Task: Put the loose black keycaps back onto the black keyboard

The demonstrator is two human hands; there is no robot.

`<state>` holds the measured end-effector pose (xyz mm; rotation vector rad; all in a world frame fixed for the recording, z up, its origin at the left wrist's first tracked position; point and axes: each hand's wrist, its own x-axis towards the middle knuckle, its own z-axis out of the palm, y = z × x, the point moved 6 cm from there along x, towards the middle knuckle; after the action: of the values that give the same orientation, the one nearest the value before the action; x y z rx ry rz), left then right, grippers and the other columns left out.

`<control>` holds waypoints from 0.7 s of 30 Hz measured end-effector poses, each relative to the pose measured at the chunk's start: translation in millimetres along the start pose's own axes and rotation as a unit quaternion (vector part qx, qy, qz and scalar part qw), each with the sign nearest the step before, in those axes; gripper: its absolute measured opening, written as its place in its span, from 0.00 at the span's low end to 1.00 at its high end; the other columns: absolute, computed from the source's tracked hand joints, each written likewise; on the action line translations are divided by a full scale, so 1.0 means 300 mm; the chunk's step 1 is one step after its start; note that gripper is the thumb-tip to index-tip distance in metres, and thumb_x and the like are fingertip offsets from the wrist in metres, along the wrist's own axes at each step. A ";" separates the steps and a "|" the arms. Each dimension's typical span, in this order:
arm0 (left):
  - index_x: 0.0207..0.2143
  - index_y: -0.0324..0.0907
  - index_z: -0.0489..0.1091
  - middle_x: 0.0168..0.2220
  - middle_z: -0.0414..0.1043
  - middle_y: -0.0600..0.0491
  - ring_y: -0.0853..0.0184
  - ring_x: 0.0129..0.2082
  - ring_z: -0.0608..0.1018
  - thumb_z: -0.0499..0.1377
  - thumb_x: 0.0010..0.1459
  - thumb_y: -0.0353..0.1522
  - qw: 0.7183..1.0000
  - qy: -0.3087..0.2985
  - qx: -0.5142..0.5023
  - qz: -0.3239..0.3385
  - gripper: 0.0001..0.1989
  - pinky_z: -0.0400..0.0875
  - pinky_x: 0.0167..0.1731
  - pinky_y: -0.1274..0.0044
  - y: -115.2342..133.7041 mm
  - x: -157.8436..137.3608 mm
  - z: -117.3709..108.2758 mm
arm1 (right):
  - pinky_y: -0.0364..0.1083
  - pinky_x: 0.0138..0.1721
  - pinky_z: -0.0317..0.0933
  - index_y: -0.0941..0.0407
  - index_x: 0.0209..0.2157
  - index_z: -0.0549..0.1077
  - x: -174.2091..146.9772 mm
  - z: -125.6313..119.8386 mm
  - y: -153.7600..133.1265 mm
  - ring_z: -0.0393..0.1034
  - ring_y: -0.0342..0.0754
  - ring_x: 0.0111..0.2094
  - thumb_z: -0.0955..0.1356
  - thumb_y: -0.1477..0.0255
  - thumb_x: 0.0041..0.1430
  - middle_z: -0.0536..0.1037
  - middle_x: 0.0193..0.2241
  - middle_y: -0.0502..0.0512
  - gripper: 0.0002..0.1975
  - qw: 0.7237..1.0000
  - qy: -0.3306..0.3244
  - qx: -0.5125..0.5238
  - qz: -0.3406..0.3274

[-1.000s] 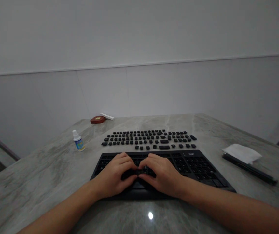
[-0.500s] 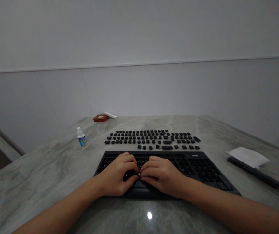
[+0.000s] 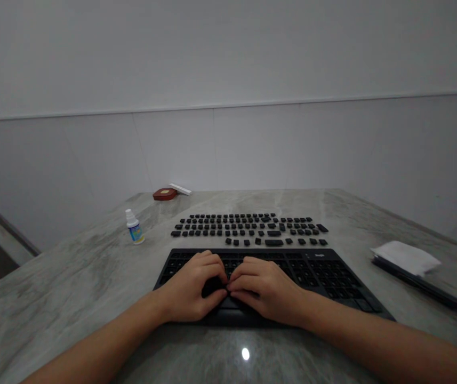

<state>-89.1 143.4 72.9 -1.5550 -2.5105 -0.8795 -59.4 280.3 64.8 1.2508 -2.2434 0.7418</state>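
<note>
A black keyboard (image 3: 344,277) lies on the table directly under both hands, with dark gaps among its keys. My left hand (image 3: 198,285) rests over its lower middle, thumb and fingers curled to a pinch. Facing it, my right hand (image 3: 266,288) is pinched too, and the fingertips of both hands meet at one spot low on the keyboard. Whatever is between them is hidden by the fingers. Behind the keyboard, loose black keycaps (image 3: 273,242) are laid out in several rows.
On the left stands a small white spray bottle (image 3: 135,232) with a blue and yellow label. A reddish-brown case (image 3: 165,194) and a white strip (image 3: 181,189) lie near the wall. To the right, a long black tool (image 3: 418,282) lies beside a white tissue (image 3: 406,256).
Both hands stay almost in place. The fingertips have closed in slightly, and the small shiny spot seen between them earlier is now covered.
</note>
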 end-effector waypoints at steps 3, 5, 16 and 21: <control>0.36 0.42 0.70 0.37 0.71 0.51 0.61 0.40 0.71 0.59 0.57 0.27 1.000 -0.001 0.001 -0.004 0.04 0.66 0.45 0.67 -0.003 -0.002 -0.001 | 0.45 0.36 0.67 0.58 0.35 0.78 0.001 -0.003 -0.003 0.71 0.47 0.35 0.67 0.75 0.64 0.80 0.35 0.55 0.06 1.000 -0.001 0.006 0.001; 0.36 0.42 0.70 0.37 0.71 0.51 0.61 0.40 0.71 0.59 0.57 0.27 1.000 -0.002 0.000 -0.007 0.04 0.66 0.45 0.67 -0.004 -0.003 -0.002 | 0.45 0.36 0.68 0.58 0.35 0.78 0.001 -0.006 -0.005 0.72 0.47 0.35 0.67 0.77 0.63 0.80 0.35 0.56 0.07 1.000 -0.002 0.013 0.002; 0.36 0.43 0.70 0.38 0.70 0.52 0.61 0.41 0.72 0.60 0.57 0.28 0.999 0.001 -0.007 -0.038 0.03 0.67 0.45 0.68 -0.013 -0.004 0.001 | 0.47 0.37 0.69 0.57 0.37 0.77 0.002 -0.010 -0.015 0.72 0.49 0.36 0.63 0.83 0.53 0.79 0.36 0.57 0.14 1.000 -0.013 0.024 0.009; 0.35 0.42 0.70 0.38 0.70 0.52 0.61 0.41 0.72 0.61 0.57 0.28 0.998 0.001 -0.019 -0.059 0.03 0.66 0.45 0.68 -0.020 -0.004 0.008 | 0.47 0.37 0.68 0.57 0.37 0.77 -0.001 -0.005 -0.011 0.72 0.49 0.36 0.64 0.83 0.53 0.79 0.36 0.57 0.14 1.000 -0.015 0.023 0.013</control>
<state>-92.9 141.6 67.9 -1.4272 -2.6239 -0.9482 -56.1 279.9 66.6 1.2654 -2.2824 0.7937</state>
